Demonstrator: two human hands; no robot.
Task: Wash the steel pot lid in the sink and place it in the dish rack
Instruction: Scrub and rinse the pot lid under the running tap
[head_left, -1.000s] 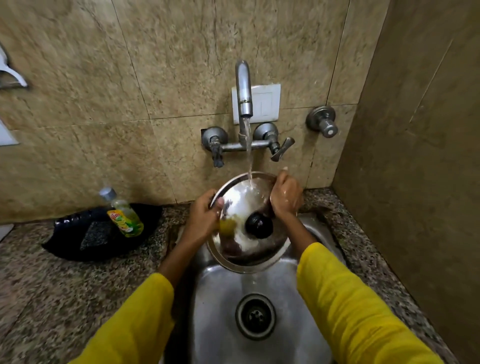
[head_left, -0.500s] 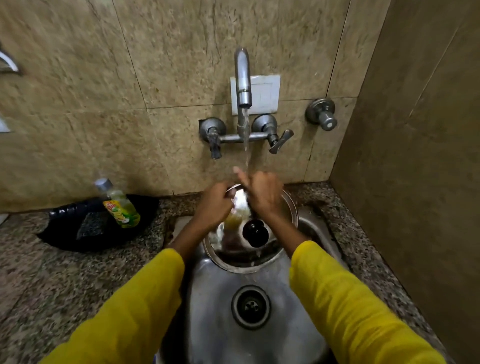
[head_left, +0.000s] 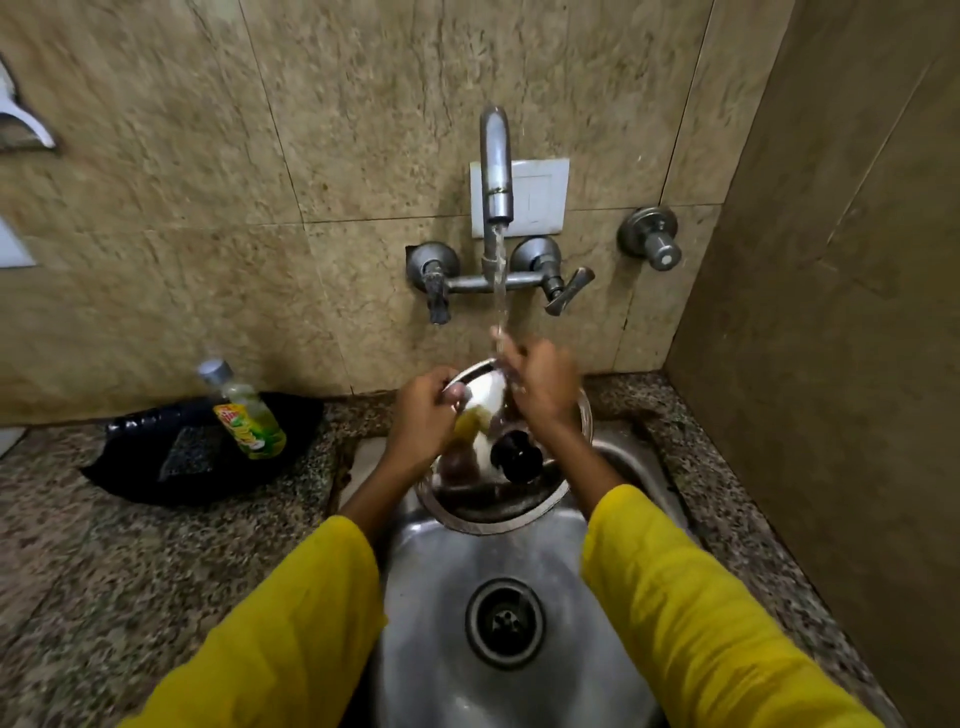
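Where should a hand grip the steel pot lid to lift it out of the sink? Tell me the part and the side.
Probably the black knob at the centre of the steel pot lid, reached from the near side. The lid is tilted, top face and knob towards the person; the left hand holds its left rim and the right hand rubs the far part under running water.

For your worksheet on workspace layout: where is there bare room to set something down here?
Free: speckled counter in front of the black tray, and the sink floor around the drain. Crowded: under the tap, where both hands hold the lid.
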